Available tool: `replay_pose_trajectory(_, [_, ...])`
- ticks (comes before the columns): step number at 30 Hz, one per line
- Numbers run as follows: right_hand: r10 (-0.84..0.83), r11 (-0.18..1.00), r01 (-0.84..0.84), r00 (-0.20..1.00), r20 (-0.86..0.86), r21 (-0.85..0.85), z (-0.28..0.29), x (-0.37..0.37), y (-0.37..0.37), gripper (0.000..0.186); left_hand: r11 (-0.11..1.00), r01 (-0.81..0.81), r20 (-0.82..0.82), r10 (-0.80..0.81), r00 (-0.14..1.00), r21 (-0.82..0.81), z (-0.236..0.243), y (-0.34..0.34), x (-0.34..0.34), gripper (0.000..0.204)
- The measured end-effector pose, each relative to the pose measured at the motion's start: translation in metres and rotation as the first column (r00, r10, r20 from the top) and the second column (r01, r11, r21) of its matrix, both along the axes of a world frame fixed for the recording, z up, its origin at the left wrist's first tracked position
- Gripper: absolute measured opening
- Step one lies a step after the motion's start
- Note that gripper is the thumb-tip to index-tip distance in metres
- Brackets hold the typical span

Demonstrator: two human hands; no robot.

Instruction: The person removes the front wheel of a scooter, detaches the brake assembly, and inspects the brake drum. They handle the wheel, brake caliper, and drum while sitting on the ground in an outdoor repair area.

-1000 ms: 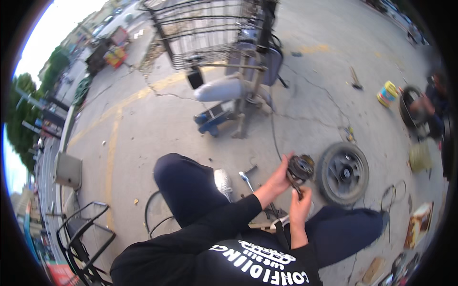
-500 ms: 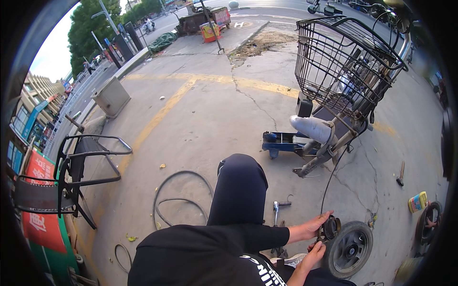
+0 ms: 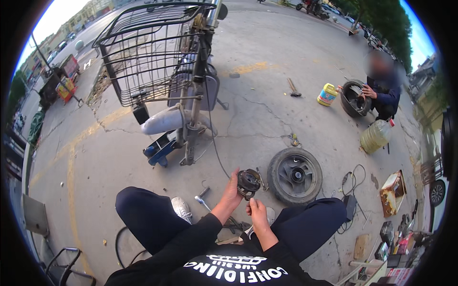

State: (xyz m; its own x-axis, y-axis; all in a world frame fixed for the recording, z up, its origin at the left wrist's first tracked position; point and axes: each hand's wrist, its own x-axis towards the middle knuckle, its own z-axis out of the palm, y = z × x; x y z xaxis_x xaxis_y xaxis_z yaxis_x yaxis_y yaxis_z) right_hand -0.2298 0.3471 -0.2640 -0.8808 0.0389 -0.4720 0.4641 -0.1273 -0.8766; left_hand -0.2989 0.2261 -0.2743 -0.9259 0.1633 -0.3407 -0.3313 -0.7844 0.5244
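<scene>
My left hand (image 3: 230,193) is closed around a dark, round metal brake assembly (image 3: 248,180), held above the ground between my knees. My right hand (image 3: 257,213) is just below it, fingers closed on a small part at the assembly's lower edge. Beside them on the right lies a spoked wheel with a tyre (image 3: 295,176). A thin cable (image 3: 215,155) runs down from the bicycle toward the assembly. Below my left hand lie a socket wrench (image 3: 202,202) and other tools, partly hidden by my arms.
A front-wheelless bike with basket (image 3: 143,57) rests by a blue jack (image 3: 157,150). Hammer (image 3: 293,88), yellow jug (image 3: 327,95) and oil container (image 3: 377,137) stand or lie right. A crouching person (image 3: 386,95) holds a tyre (image 3: 355,90). Toolbox (image 3: 392,195) is far right; chair (image 3: 62,267) lower left.
The camera view swung left, then back right, bringing the crouching person into clearer view. My hands keep hold of the brake assembly between my knees, the right one still at its underside.
</scene>
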Motion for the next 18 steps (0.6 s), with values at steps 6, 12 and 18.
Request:
replay_pose_trajectory(6, [0.038,0.943,0.054,0.962,-0.269,0.327,-0.012,0.005,-0.002,0.025,1.0,0.009,0.012,-0.009,1.0,-0.011,0.005,0.006,-0.001,0.075])
replay_pose_trajectory(12, [0.058,0.923,0.014,0.983,-0.176,0.383,0.015,0.007,0.0,0.036,0.999,-0.01,0.027,0.012,1.0,-0.051,0.002,0.004,0.003,0.074])
replay_pose_trajectory(18, [0.061,0.97,-0.054,0.998,-0.021,0.237,-0.004,0.002,0.0,0.036,0.998,0.005,0.041,-0.002,0.999,-0.064,0.0,0.003,0.002,0.072])
